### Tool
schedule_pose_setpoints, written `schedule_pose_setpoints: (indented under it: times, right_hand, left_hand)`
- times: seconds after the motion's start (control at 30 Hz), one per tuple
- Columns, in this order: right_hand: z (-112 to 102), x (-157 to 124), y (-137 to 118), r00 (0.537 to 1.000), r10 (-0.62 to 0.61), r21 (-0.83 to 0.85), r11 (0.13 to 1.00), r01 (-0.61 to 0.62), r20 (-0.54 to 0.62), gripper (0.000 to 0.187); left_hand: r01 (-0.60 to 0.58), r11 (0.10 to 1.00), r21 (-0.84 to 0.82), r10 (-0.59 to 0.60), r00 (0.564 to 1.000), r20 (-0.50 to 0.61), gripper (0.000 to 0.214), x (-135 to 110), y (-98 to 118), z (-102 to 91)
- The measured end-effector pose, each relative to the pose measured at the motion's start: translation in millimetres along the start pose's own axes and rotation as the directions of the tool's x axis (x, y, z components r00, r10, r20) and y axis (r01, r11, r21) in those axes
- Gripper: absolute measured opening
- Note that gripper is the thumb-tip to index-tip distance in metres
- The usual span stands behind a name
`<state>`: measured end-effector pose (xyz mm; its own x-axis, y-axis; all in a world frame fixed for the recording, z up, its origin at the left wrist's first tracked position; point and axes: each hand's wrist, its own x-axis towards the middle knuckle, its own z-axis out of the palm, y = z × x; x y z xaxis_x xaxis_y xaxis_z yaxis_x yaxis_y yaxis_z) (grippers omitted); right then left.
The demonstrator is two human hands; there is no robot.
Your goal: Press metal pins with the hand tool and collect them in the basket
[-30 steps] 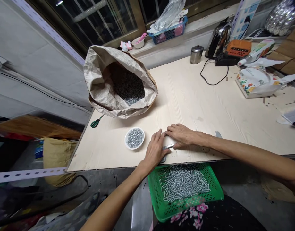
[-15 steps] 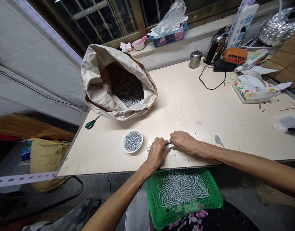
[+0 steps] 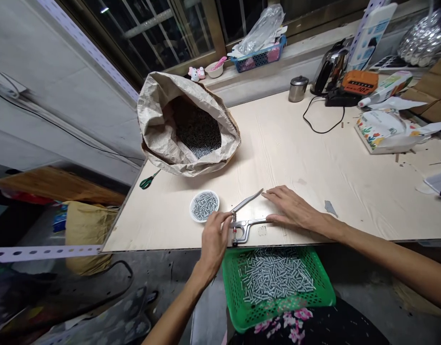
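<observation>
A small metal hand press (image 3: 244,221) stands at the near edge of the pale wooden table (image 3: 314,158), its lever raised. My left hand (image 3: 213,238) pinches at the tool's head, fingers closed on something too small to make out. My right hand (image 3: 291,209) lies flat with fingers stretched over the tool's base arm, just below the lifted lever. A white bowl (image 3: 204,206) of small metal pins sits just left of the tool. A green basket (image 3: 276,283) full of metal pins rests below the table edge on my lap.
An open paper sack (image 3: 186,127) of dark metal pins stands at the back left, green-handled scissors (image 3: 148,180) beside it. A kettle (image 3: 330,67), steel canister (image 3: 298,88), black cord (image 3: 323,120) and tissue box (image 3: 384,129) sit at the far right.
The press lever has swung up from closed. My left hand slid left to the tool's head and pinched; my right hand opened flat over the base.
</observation>
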<state>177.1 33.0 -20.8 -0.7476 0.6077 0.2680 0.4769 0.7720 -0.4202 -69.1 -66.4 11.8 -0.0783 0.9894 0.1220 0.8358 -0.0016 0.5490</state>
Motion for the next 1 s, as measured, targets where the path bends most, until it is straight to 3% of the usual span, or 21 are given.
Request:
schedule_pose_setpoints:
  times: [0.07,0.2,0.33,0.43,0.5,0.6,0.63,0.67,0.77,0.8,0.9,0.93,0.97,1.0]
  right_hand:
    - [2,-4,-5,1.000,0.004,0.033,0.999,-0.004,0.007,0.039]
    - [21,-4,-19,1.000,-0.012,0.043,0.999,0.010,0.026,0.024]
    - [46,-1,-25,1.000,-0.016,-0.037,0.999,0.015,-0.021,0.011]
    - [58,-1,-24,0.998,-0.025,-0.081,0.997,0.020,-0.059,0.010]
    - [61,-1,-24,0.996,-0.034,-0.081,0.996,0.028,-0.081,0.011]
    - [62,-1,-24,0.993,-0.050,-0.079,0.996,0.042,-0.107,0.012]
    - [62,-1,-24,0.992,-0.059,-0.084,0.995,0.050,-0.115,0.012]
    - [63,-2,-24,0.990,-0.068,-0.091,0.994,0.057,-0.124,0.013]
    - [64,-4,-22,0.984,-0.080,-0.120,0.991,0.061,-0.160,0.013]
    - [64,-5,-22,0.982,-0.078,-0.131,0.990,0.056,-0.171,0.014]
    - [65,-7,-21,0.981,-0.070,-0.135,0.990,0.046,-0.184,0.016]
    - [65,-7,-22,0.981,-0.066,-0.123,0.991,0.044,-0.182,0.016]
    - [64,-6,-22,0.982,-0.061,-0.105,0.994,0.043,-0.180,0.016]
    - [64,-5,-23,0.982,-0.055,-0.087,0.995,0.040,-0.181,0.015]
  left_hand:
    - [0.157,0.987,0.024,-0.157,0.988,0.006,0.030,-9,-8,-11.3]
    - [0.358,0.927,0.111,-0.373,0.909,0.188,0.032,-14,-15,-8.9]
    - [0.447,0.868,0.217,-0.496,0.796,0.347,0.034,1,-9,4.1]
    - [0.433,0.858,0.276,-0.513,0.727,0.456,0.031,12,-5,5.4]
    - [0.337,0.886,0.318,-0.457,0.748,0.482,0.026,14,-4,2.8]
    - [0.106,0.926,0.363,-0.269,0.859,0.436,0.019,12,-4,-0.3]
    - [0.078,0.929,0.363,-0.237,0.878,0.417,0.019,10,-3,0.1]
    - [0.100,0.933,0.347,-0.248,0.876,0.413,0.021,9,-3,1.4]
    - [0.333,0.915,0.228,-0.403,0.795,0.453,0.030,5,-3,9.9]
    - [0.373,0.908,0.192,-0.420,0.799,0.431,0.031,5,-3,13.1]
    - [0.319,0.933,0.166,-0.352,0.905,0.240,0.027,7,-7,18.3]
    - [0.320,0.933,0.162,-0.351,0.909,0.223,0.027,8,-10,17.9]
    - [0.361,0.922,0.143,-0.387,0.885,0.260,0.029,10,-12,16.7]
    - [0.434,0.894,0.110,-0.445,0.832,0.332,0.032,12,-15,15.1]
